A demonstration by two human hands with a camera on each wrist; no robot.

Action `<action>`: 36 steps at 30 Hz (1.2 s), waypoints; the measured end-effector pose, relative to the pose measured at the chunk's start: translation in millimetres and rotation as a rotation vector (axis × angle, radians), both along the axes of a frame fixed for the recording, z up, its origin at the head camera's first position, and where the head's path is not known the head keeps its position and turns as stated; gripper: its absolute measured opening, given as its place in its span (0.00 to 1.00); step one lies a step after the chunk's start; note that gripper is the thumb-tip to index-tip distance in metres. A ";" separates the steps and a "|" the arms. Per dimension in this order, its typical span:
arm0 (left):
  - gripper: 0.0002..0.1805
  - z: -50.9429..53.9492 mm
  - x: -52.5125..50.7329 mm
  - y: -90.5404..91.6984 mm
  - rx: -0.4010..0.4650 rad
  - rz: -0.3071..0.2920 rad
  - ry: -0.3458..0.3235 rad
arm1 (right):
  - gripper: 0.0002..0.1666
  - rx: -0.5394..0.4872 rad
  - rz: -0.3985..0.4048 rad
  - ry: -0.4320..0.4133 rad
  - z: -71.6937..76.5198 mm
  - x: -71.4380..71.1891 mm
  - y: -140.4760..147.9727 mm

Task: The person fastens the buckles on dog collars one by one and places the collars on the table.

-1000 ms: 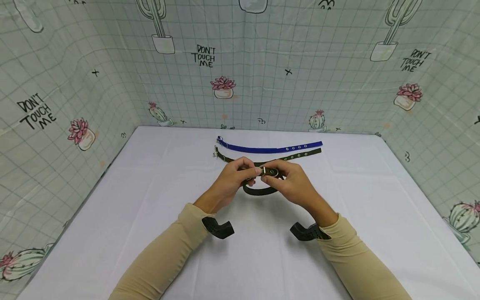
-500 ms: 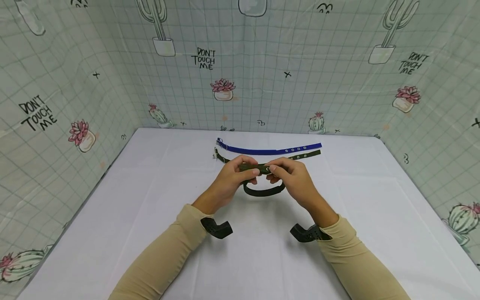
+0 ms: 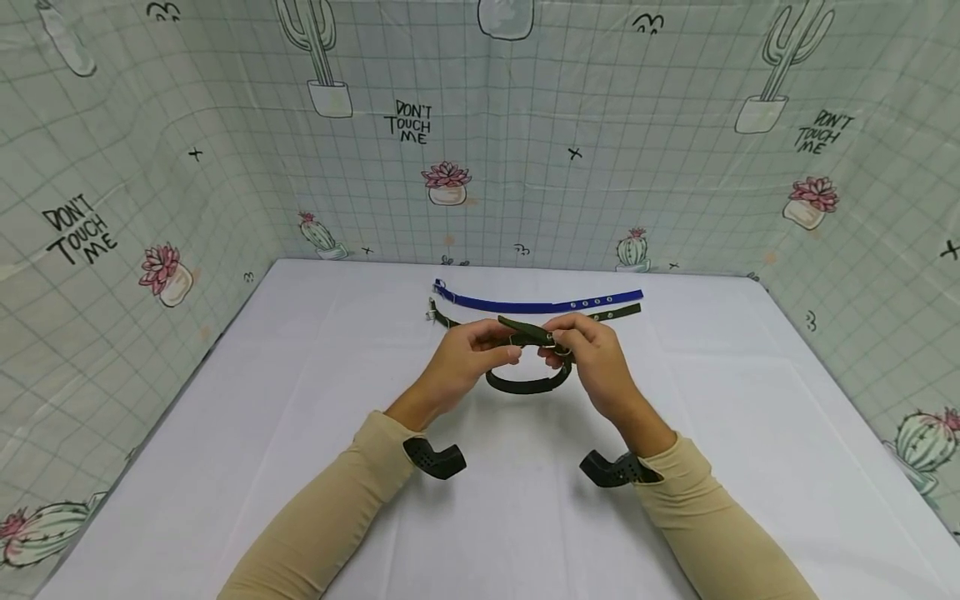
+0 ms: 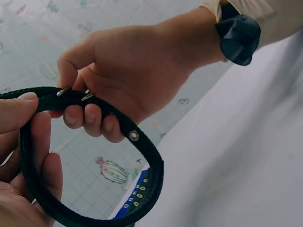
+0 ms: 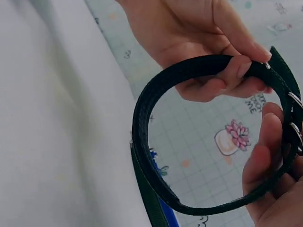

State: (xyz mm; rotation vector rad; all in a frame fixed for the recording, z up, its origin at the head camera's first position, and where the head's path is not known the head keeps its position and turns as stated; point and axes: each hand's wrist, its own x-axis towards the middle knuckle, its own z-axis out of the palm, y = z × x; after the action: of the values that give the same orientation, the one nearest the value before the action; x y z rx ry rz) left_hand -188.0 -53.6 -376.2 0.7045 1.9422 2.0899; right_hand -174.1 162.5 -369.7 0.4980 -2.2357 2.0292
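Observation:
A dark green collar (image 3: 528, 386), bent into a loop, is held above the table between both hands. My left hand (image 3: 461, 360) has its fingers behind the upper strap, near a metal loop; in the right wrist view, that hand (image 5: 203, 52) curls round the band (image 5: 161, 90). At the loop's upper right, my right hand (image 3: 600, 358) pinches the strap by the metal fittings. The strap's pointed tip (image 3: 512, 322) sticks up to the left. In the left wrist view, an eyelet (image 4: 134, 135) shows on the band (image 4: 156, 165). The fingers hide part of the fittings.
Behind the hands, a blue collar (image 3: 517, 307) lies stretched across the white table (image 3: 300, 417). Another green collar (image 3: 621, 312) lies just in front of it, its middle hidden by the hands. Patterned cloth walls (image 3: 525, 125) stand at the back and sides.
The strap's tip has come up from between the left fingers and now points up-left. My left thumb has lowered from the strap, and my right hand has shifted slightly right.

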 end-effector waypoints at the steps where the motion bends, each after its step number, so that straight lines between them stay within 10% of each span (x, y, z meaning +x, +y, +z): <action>1: 0.17 0.0 0.0 0.1 0.006 0.005 -0.007 | 0.14 0.005 -0.001 0.005 -0.9 0.1 -0.1; 14: 0.17 -3.6 -1.4 -1.7 -0.053 0.019 -0.014 | 0.18 0.244 -0.007 0.331 -2.3 2.2 -2.1; 36: 0.19 -5.8 -3.7 -1.7 -0.084 0.030 -0.035 | 0.21 0.139 -0.069 0.488 25.3 23.0 -12.6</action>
State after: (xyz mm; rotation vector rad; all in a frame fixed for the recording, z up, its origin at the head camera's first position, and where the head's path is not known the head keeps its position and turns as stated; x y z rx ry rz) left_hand -191.7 -55.3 -382.0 0.6211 2.0201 2.0102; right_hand -151.2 150.0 -344.5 0.8137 -2.0593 1.5161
